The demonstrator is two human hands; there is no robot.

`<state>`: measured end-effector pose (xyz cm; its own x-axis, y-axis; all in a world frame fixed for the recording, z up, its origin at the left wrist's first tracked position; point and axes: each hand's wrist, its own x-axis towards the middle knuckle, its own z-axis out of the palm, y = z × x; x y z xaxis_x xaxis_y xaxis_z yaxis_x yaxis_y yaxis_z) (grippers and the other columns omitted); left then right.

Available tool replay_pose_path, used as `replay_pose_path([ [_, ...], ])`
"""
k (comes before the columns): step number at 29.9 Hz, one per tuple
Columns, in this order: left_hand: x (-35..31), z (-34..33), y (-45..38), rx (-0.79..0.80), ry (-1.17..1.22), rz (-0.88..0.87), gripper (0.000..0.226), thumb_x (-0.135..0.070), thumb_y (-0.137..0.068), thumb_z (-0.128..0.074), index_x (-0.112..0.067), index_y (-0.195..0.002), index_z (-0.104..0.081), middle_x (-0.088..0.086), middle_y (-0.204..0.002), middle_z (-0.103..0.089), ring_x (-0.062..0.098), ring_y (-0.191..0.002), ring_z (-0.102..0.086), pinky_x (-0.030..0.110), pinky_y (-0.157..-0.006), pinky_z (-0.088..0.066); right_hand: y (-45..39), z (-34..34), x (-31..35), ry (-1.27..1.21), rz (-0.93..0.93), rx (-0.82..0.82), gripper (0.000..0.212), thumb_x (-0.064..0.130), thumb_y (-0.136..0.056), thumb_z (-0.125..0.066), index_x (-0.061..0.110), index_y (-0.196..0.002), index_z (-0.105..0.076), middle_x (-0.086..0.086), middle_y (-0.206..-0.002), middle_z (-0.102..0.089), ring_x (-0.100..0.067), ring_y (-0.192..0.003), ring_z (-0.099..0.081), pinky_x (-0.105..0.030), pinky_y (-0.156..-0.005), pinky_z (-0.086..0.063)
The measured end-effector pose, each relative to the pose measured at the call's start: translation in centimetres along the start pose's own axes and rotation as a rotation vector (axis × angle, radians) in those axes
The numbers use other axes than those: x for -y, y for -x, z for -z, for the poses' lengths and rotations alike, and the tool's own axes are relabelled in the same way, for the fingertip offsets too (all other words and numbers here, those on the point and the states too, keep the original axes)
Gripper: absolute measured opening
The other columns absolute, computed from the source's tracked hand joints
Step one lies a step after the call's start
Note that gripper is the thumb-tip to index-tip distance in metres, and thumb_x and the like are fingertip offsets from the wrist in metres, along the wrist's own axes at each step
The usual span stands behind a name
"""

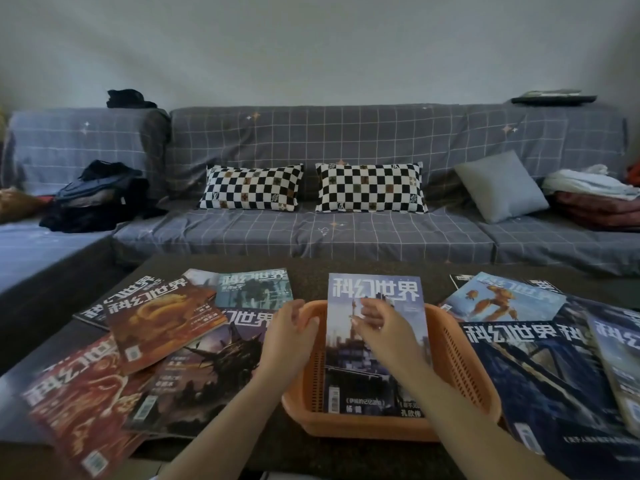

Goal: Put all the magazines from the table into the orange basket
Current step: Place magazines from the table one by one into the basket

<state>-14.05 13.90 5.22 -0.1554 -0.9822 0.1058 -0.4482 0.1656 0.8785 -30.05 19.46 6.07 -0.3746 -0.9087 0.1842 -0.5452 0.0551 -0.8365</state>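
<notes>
The orange basket [460, 362] stands on the table's near middle. One blue magazine [375, 368] lies in it, its top end sticking out over the far rim. My right hand [379, 325] rests on that cover with fingers apart. My left hand [289, 332] is at the basket's left rim, fingers loosely curled, nothing in it. Left of the basket lie several magazines, among them an orange-brown one [157, 322], a red one [79, 400], a dark purple one [204, 372] and a teal one [254, 289]. To the right are a dark blue magazine [550, 386] and a light blue one [502, 299].
The dark table [311, 268] reaches to a grey checked sofa [311, 233] behind it. On the sofa are two chequered pillows [251, 187], a grey cushion [502, 187], dark clothes [97, 199] at the left and folded laundry [595, 192] at the right.
</notes>
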Motion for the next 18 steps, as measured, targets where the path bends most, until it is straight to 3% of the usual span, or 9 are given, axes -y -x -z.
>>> replay_pose_path([
  [3, 1.5, 2.8, -0.1, -0.043, 0.011, 0.007, 0.043, -0.033, -0.09, -0.062, -0.023, -0.13, -0.049, -0.013, -0.111, -0.06, -0.006, -0.083, -0.055, 0.008, -0.059, -0.042, -0.1, -3.1, 2.2, -0.026, 0.081, 0.06, 0.031, 0.029, -0.088, -0.062, 0.027, -0.118, -0.055, 0.017, -0.099, -0.057, 0.004, -0.089, -0.053, -0.005, -0.064, -0.039],
  [5, 2.7, 4.9, -0.4, -0.074, 0.004, 0.048, 0.04, -0.03, -0.092, -0.06, -0.021, -0.13, -0.049, -0.007, -0.118, -0.06, 0.0, -0.092, -0.055, 0.016, -0.071, -0.044, -0.4, -5.2, 3.4, -0.034, 0.107, 0.105, 0.027, 0.03, -0.088, -0.061, 0.03, -0.114, -0.056, 0.021, -0.093, -0.056, 0.004, -0.088, -0.055, -0.004, -0.063, -0.041],
  [9, 5.3, 8.6, -1.4, -0.147, -0.045, 0.111, 0.041, -0.03, -0.094, -0.057, -0.016, -0.131, -0.05, -0.001, -0.118, -0.06, 0.009, -0.098, -0.054, 0.025, -0.081, -0.045, -1.6, -10.0, 5.3, -0.062, 0.119, 0.213, 0.029, 0.027, -0.088, -0.061, 0.025, -0.117, -0.057, 0.015, -0.098, -0.058, 0.004, -0.088, -0.055, -0.004, -0.064, -0.044],
  [13, 8.2, 11.4, -2.6, -0.207, -0.055, 0.2, 0.041, -0.031, -0.094, -0.055, -0.018, -0.132, -0.049, 0.005, -0.13, -0.055, 0.019, -0.115, -0.053, 0.037, -0.097, -0.045, -3.9, -14.8, 6.5, -0.005, 0.14, 0.286, 0.032, 0.025, -0.088, -0.061, 0.021, -0.12, -0.058, 0.008, -0.102, -0.061, -0.003, -0.092, -0.057, -0.013, -0.077, -0.044],
  [15, 9.6, 12.4, -3.5, -0.244, -0.125, 0.237, 0.041, -0.032, -0.094, -0.053, -0.017, -0.132, -0.049, 0.007, -0.133, -0.053, 0.024, -0.121, -0.05, 0.046, -0.105, -0.038, -5.4, -17.2, 7.0, 0.036, 0.139, 0.307, 0.033, 0.025, -0.087, -0.062, 0.02, -0.119, -0.059, 0.005, -0.102, -0.063, -0.006, -0.092, -0.058, -0.019, -0.082, -0.046],
  [18, 11.8, 13.7, -4.5, -0.305, -0.258, 0.271, 0.039, -0.037, -0.095, -0.051, -0.018, -0.129, -0.051, 0.007, -0.132, -0.053, 0.025, -0.125, -0.046, 0.049, -0.109, -0.03, -7.5, -20.4, 7.4, 0.1, 0.143, 0.355, 0.034, 0.028, -0.086, -0.063, 0.021, -0.119, -0.059, 0.004, -0.106, -0.063, -0.009, -0.094, -0.058, -0.025, -0.085, -0.048],
])
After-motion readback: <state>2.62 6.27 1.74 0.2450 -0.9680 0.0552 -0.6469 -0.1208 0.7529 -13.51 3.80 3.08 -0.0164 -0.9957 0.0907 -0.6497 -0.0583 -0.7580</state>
